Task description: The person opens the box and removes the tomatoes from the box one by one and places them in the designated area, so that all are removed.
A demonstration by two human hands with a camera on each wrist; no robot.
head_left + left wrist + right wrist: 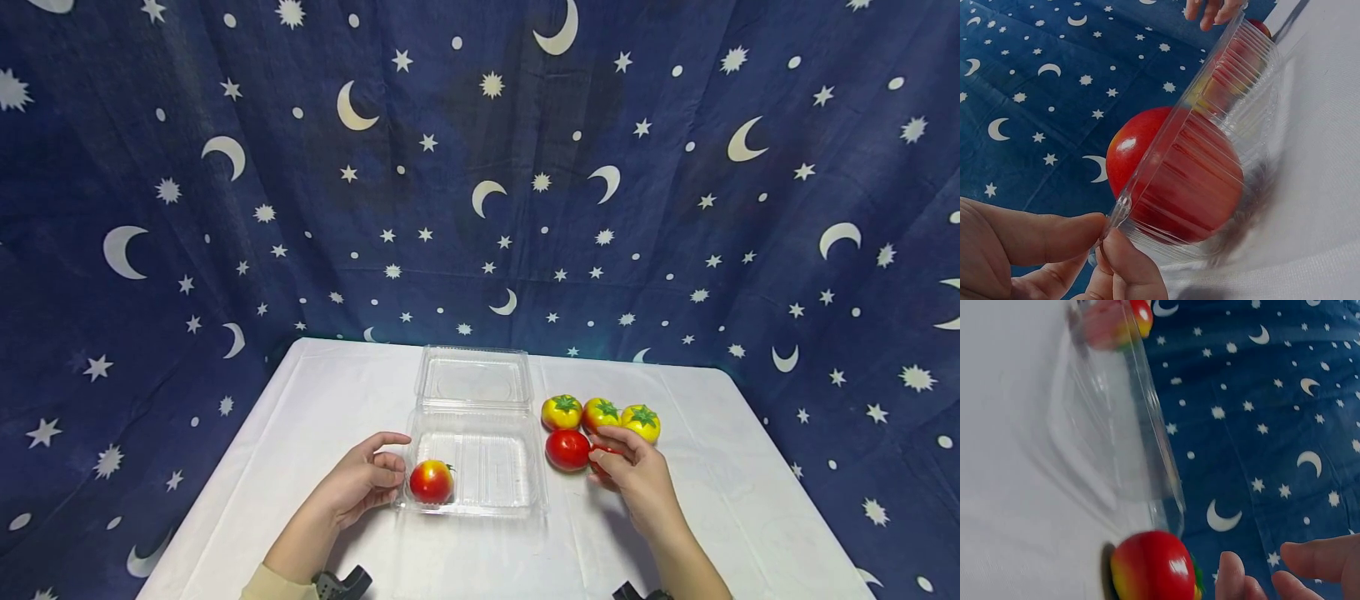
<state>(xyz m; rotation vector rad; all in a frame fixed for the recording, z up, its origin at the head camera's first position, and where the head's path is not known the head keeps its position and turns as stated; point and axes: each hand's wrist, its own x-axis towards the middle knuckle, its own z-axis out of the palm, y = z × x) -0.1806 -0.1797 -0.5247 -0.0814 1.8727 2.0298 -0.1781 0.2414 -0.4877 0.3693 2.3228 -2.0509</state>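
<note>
A clear plastic clamshell box [495, 467] lies with its lid [474, 377] folded back. One red-and-yellow tomato [431, 482] sits in its near left corner. At the box's left side my left hand [367, 479] pinches the rim between thumb and finger, seen closely in the left wrist view. My right hand [637, 471] is over a red tomato [604, 461], which its fingers partly cover. Thumb and fingers stand apart in the right wrist view, with nothing visible between them. Another red tomato [567, 450] lies just left of that hand.
Behind the red tomatoes are a yellow tomato [562, 412] with a green top, a second yellow tomato [597, 412] and a third yellow tomato [642, 422]. Everything stands on a white-covered table [345, 383]. A dark blue curtain [442, 275] with moons and stars surrounds it.
</note>
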